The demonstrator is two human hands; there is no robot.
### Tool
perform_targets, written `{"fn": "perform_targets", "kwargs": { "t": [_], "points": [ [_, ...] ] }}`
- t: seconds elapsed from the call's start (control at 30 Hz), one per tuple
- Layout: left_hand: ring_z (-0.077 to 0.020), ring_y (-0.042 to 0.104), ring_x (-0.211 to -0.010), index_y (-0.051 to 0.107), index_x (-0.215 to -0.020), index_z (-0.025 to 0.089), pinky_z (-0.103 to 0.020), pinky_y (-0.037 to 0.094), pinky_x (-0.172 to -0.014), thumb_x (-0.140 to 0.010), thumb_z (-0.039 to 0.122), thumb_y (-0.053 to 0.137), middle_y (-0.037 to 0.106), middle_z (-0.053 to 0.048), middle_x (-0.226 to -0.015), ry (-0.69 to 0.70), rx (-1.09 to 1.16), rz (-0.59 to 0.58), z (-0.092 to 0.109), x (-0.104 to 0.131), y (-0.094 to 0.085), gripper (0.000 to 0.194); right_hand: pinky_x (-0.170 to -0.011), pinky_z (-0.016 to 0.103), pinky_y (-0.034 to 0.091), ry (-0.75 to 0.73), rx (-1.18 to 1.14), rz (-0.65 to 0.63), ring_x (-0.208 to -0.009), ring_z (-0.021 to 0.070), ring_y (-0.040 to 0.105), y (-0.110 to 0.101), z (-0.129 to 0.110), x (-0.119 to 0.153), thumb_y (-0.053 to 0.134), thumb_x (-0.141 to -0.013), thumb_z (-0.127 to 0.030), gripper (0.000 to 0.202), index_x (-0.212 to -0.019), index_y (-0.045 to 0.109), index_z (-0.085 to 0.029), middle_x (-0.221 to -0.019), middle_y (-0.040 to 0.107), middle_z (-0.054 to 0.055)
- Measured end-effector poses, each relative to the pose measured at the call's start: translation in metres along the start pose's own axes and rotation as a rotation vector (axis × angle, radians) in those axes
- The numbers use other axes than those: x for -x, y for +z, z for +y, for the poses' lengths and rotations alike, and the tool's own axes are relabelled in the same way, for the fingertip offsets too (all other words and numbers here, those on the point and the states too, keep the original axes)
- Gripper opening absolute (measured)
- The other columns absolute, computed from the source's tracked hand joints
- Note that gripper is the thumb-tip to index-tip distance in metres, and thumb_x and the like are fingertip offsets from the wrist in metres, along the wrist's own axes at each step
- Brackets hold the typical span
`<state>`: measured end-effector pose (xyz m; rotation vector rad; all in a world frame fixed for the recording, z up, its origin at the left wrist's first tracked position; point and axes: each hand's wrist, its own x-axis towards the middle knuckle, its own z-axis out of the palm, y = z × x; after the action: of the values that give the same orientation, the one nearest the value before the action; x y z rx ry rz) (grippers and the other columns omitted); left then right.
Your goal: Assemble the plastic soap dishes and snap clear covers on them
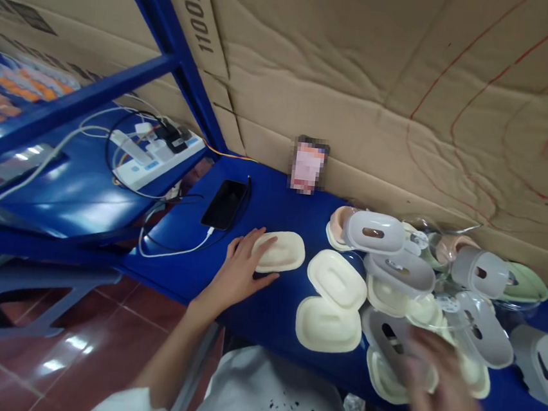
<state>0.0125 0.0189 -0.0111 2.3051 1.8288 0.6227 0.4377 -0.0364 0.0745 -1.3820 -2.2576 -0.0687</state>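
My left hand [241, 270] lies over the left end of a cream oval plastic tray [285, 252] on the blue table. Its fingers are spread, the index finger touching the tray and the thumb along its near side. Two more cream trays, one [337, 278] partly over the other [329, 327], lie just to the right. My right hand [445, 390] is smeared by motion above a grey oval cover with a slot [390, 336]. That cover sits on another cream tray [385, 381]. Whether the right hand touches or holds anything cannot be made out.
Several grey slotted covers [375, 233], cream, peach and green [528, 283] pieces crowd the table's right side. A black phone [226, 203] with a white cable and a power strip [157, 162] are at left. Cardboard [316, 74] stands behind; a blue frame post [189, 74] rises at left.
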Motion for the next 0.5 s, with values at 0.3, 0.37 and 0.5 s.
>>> {"fn": "perform_targets", "kwargs": {
  "t": [0.3,0.37,0.5],
  "points": [
    [-0.0398,0.053,-0.149,0.042,-0.164,0.024,-0.054,0.04,-0.121,-0.091,0.047,0.084,0.057,-0.02,-0.158,0.073,-0.058,-0.255,-0.01,-0.076,-0.022,0.087,-0.111,0.05,0.052,-0.47,0.067,-0.263,-0.129,0.0285,0.069,0.044,-0.008,-0.105,0.057,-0.111,-0.026,0.038,-0.147,0.065,-0.02,-0.143,0.073,0.01],
    [-0.039,0.053,-0.149,0.038,-0.166,0.026,-0.053,0.042,-0.12,-0.09,0.044,0.086,0.058,-0.018,-0.157,0.041,-0.02,-0.245,-0.007,-0.07,-0.021,0.092,-0.111,0.051,0.049,-0.402,0.183,-0.183,-0.131,0.0321,0.068,0.038,0.01,-0.124,0.059,-0.11,-0.026,0.042,-0.151,0.062,-0.016,-0.145,0.072,0.014],
    [-0.041,0.052,-0.15,0.035,-0.165,0.03,-0.062,0.039,-0.12,-0.09,0.038,0.086,0.055,-0.018,-0.161,-0.081,0.034,-0.135,-0.001,-0.028,-0.018,0.091,-0.114,0.052,0.043,-0.366,0.326,-0.169,-0.129,0.0329,0.069,0.046,0.045,-0.147,0.056,-0.111,-0.024,0.04,-0.149,0.062,-0.014,-0.145,0.071,0.017]
  ]
}}
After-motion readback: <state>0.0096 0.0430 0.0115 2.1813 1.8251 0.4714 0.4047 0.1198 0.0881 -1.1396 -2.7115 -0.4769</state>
